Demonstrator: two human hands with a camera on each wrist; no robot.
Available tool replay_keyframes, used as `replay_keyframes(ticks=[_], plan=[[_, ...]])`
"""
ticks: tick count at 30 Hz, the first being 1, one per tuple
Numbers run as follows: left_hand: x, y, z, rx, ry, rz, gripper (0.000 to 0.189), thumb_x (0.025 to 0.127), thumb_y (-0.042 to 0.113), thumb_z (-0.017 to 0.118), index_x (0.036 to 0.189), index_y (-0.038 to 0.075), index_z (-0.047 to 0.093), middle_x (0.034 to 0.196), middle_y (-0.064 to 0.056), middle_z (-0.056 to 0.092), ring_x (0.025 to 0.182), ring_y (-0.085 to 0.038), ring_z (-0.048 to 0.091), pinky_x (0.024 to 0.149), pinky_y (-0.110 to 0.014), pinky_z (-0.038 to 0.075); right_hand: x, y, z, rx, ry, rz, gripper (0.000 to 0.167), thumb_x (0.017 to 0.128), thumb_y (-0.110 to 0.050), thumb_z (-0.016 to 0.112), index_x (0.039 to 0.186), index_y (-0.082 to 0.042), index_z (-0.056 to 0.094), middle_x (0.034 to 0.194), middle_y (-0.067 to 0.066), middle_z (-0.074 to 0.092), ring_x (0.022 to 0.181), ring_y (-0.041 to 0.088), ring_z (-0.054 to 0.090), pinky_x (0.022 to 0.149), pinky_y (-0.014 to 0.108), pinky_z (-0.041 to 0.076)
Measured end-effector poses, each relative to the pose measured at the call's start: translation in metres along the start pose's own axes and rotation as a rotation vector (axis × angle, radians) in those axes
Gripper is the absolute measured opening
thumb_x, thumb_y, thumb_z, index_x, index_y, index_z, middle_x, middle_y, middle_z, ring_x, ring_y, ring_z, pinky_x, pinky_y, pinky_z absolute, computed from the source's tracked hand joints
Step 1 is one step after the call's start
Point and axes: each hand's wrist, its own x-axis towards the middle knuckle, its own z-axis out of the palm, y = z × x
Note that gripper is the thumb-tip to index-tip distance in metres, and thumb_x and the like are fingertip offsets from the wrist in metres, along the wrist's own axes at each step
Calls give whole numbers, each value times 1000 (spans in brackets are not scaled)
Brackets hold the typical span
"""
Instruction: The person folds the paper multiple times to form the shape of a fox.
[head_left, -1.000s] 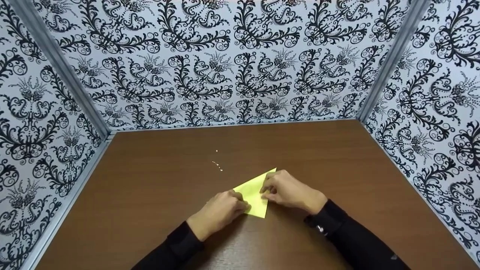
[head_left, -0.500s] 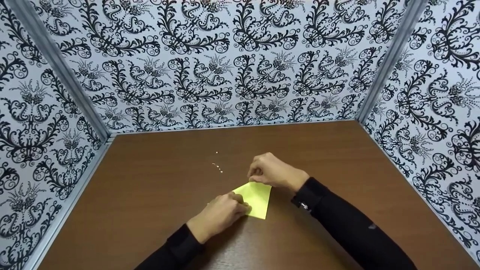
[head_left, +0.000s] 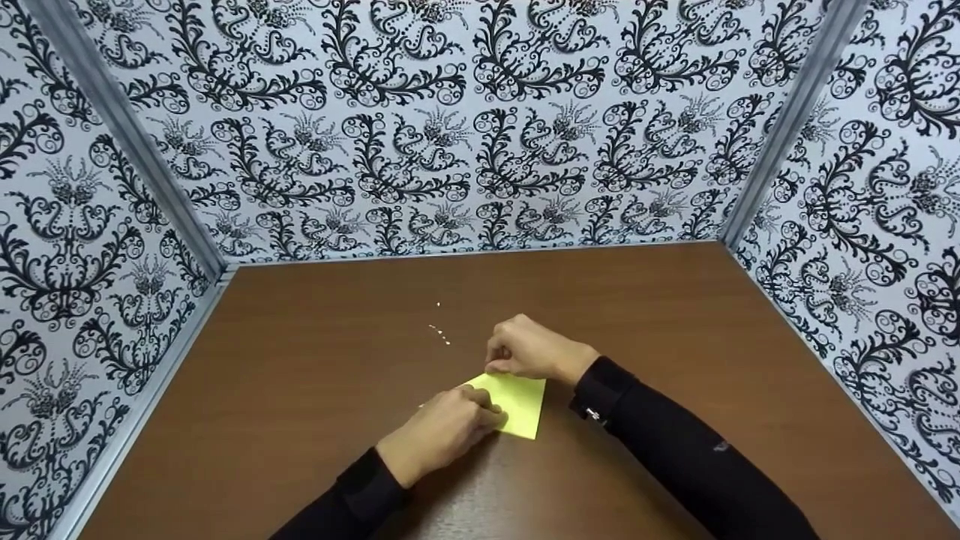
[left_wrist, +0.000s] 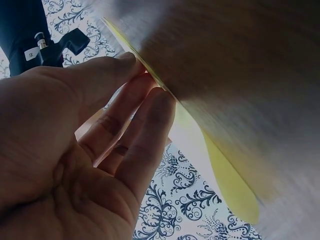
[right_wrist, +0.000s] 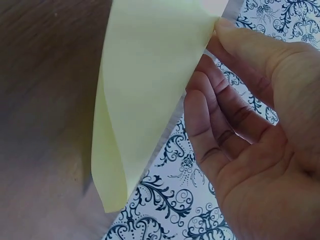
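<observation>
A yellow sheet of paper (head_left: pixel 517 405) lies near the middle of the brown table, between the two hands. In the right wrist view the paper (right_wrist: pixel 145 75) bends over itself, with a second layer along its left side. My left hand (head_left: pixel 442 427) holds the paper's left part down, thumb and fingertips at its edge in the left wrist view. At the paper's far edge, my right hand (head_left: pixel 536 349) pinches it between thumb and index finger. The other right fingers (right_wrist: pixel 200 112) curl loosely beside the edge.
Several small pale crumbs or flecks (head_left: pixel 439 332) lie on the table (head_left: pixel 322 322) beyond the paper. Patterned black-and-white walls (head_left: pixel 450 135) with grey corner posts (head_left: pixel 780 124) close in the back and sides.
My right hand has moved from the paper's right side left to its far edge, and the paper's upper right point has gone from view. The left hand has stayed in place.
</observation>
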Motion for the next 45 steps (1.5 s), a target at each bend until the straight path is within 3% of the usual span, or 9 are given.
replay_keyframes(ticks=[10,16,25,32,45], plan=[[1,0,0,10,3,-20,11,107,12,84,112,21,90,108,0,81,99,-17,80,84,-30,68,0,3,5,35,30,33,7,103,-16,90,99,-11,90,94,4,86,83,14,77,77,23,64],[1,0,-1,22,-31,-28,13,109,13,83,117,21,91,113,-1,83,104,-17,81,88,-29,69,-2,5,10,52,45,41,7,104,-16,90,100,-10,88,97,5,86,87,16,77,81,25,63],[-1,-1,-2,-24,-16,-23,14,111,14,81,119,19,91,116,-3,83,106,-19,82,90,-31,69,-3,6,14,61,76,48,9,105,-16,88,98,-11,88,95,5,85,86,17,75,78,25,60],[0,-1,-1,-39,-12,-47,10,111,14,81,113,20,89,123,-5,84,105,-21,84,86,-34,70,-1,6,16,44,76,81,7,102,-13,89,96,-10,87,92,6,81,81,11,69,72,23,58],[-1,5,1,-41,-29,-102,14,114,18,78,107,20,89,127,-6,82,103,-21,82,81,-33,68,-2,3,21,15,68,126,10,101,-17,89,93,-14,85,90,2,80,81,9,66,71,24,57]])
